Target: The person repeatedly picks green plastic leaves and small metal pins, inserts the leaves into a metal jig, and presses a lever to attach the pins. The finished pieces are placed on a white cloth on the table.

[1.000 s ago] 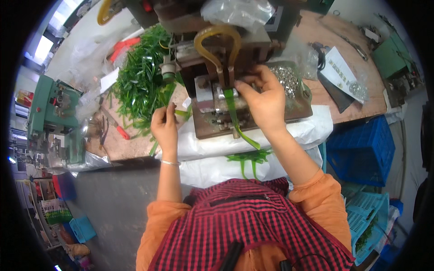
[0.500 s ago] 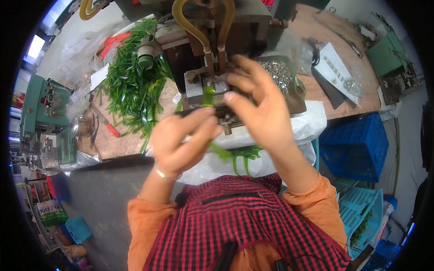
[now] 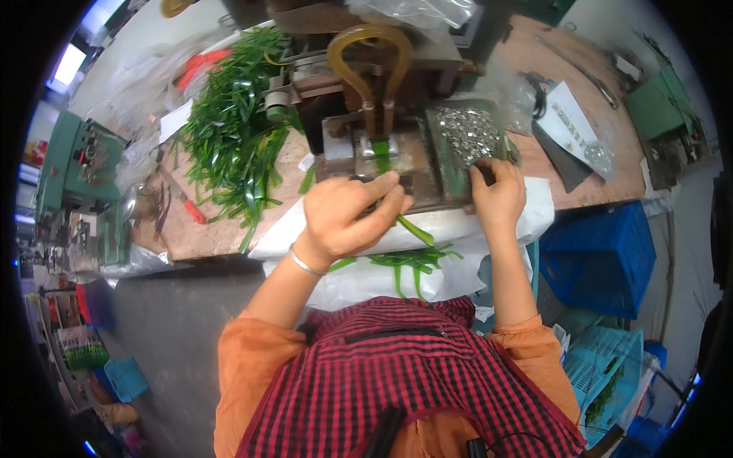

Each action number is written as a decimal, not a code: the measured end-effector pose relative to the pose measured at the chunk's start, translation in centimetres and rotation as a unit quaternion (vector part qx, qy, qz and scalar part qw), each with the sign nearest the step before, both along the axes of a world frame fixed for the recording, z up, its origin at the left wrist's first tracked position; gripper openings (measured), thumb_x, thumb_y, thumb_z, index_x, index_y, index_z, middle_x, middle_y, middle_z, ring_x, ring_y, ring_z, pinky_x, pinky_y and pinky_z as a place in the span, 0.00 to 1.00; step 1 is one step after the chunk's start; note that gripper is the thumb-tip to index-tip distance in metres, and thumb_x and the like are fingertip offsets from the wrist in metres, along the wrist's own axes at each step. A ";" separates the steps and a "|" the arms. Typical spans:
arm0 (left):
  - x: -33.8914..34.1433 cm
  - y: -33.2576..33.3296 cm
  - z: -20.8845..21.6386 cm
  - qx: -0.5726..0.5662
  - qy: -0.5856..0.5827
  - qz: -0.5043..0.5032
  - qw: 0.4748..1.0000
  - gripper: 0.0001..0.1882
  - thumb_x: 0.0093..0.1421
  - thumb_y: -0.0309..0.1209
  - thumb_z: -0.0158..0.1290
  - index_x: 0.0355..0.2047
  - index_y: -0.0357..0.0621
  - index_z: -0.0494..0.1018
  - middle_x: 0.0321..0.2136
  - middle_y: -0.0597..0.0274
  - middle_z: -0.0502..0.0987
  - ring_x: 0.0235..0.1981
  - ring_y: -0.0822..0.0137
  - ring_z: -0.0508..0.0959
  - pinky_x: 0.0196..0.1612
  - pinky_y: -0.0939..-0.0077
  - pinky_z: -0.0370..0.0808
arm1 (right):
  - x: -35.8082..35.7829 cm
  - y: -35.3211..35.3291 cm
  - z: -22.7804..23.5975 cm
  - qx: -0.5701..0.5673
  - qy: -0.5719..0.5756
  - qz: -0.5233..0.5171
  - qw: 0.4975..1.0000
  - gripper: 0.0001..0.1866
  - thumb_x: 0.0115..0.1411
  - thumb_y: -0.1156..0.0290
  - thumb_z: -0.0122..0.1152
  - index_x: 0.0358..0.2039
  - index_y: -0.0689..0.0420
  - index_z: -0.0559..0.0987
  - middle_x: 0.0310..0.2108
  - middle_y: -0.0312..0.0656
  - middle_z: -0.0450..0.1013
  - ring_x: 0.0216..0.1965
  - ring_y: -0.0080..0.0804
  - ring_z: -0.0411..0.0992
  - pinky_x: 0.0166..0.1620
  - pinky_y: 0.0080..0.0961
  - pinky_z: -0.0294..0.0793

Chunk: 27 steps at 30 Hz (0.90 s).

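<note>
My left hand [image 3: 355, 216] is closed on a green strip [image 3: 414, 230]. One end of the strip reaches under the copper-coloured electrodes of a small bench machine [image 3: 379, 114]; its other end hangs toward my lap. To the right, my right hand [image 3: 500, 195] is at the near edge of a metal tray [image 3: 452, 177] heaped with small shiny metal pieces [image 3: 467, 133]. Its thumb and fingers are pinched together, and whatever lies between them is too small to make out. More green strips [image 3: 416, 263] rest on the white cloth [image 3: 305, 237] over my lap.
A big pile of green strips [image 3: 229, 130] covers the table left of the machine. An orange-handled tool [image 3: 195, 211] lies near the table's left front. On the right are a white card [image 3: 566, 114], a blue crate [image 3: 595, 259] and a light-blue basket [image 3: 611, 366].
My right hand has moved from beside the electrodes rightward and down to the tray. My left hand has shifted slightly right, still holding the strip. The view has shifted a little.
</note>
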<state>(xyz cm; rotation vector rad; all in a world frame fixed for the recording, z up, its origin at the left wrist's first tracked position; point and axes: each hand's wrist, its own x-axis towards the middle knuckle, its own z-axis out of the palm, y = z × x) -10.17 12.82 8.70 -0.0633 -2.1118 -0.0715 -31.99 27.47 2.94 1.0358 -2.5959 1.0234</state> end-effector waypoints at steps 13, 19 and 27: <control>8.7 -2.9 4.2 0.118 0.131 0.322 0.930 0.05 0.60 0.20 0.57 0.36 0.39 0.81 0.34 0.61 0.82 0.34 0.71 0.78 0.34 0.77 0.74 | -0.2 -0.9 -0.1 -0.123 -0.008 0.031 0.992 0.06 0.57 0.73 0.62 0.34 0.59 0.81 0.32 0.48 0.78 0.35 0.47 0.76 0.41 0.37 0.74; 7.1 -14.5 -1.6 0.119 -0.207 0.547 0.803 0.12 0.52 0.37 0.65 0.31 0.43 0.81 0.34 0.55 0.77 0.36 0.52 0.79 0.35 0.60 0.76 | 0.8 -2.5 1.9 -0.202 -0.145 0.068 0.966 0.09 0.58 0.75 0.62 0.39 0.60 0.83 0.35 0.46 0.80 0.37 0.35 0.78 0.44 0.28 0.75; 7.9 -14.0 -8.5 0.193 -0.219 0.525 0.800 0.10 0.53 0.38 0.63 0.30 0.47 0.81 0.32 0.59 0.78 0.34 0.53 0.79 0.33 0.59 0.75 | -1.1 5.6 -1.1 -0.129 0.090 -0.035 0.987 0.08 0.56 0.79 0.63 0.37 0.61 0.84 0.35 0.45 0.80 0.37 0.40 0.77 0.44 0.32 0.75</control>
